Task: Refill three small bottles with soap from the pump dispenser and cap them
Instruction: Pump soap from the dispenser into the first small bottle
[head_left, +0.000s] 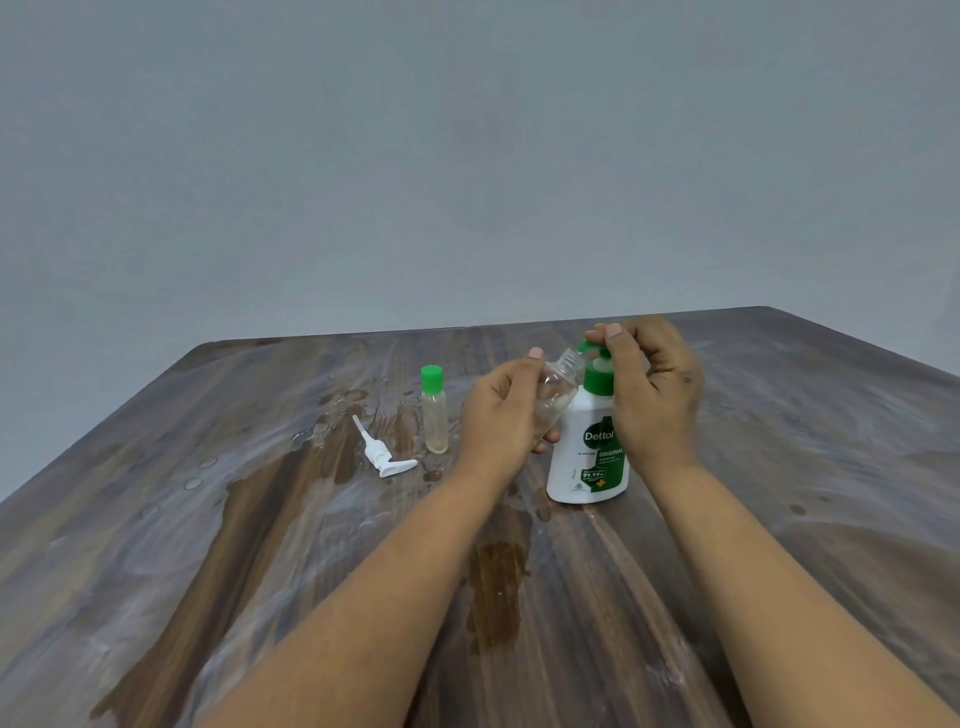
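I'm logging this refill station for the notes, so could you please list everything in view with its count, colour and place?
Pump dispenser: one, white with green pump top and label, upright right of centre on the table.
Open small bottle: one, clear, uncapped, tilted with its neck toward the pump spout.
Capped small bottle: one, clear with yellowish liquid and a green cap, upright left of the hands.
Loose pump head: one, white, lying on its side at the left.
Table: one, brown wood grain with wet patches.
Wall: grey, behind the table.
Left hand: holds the open small bottle.
Right hand: on the dispenser's pump top.
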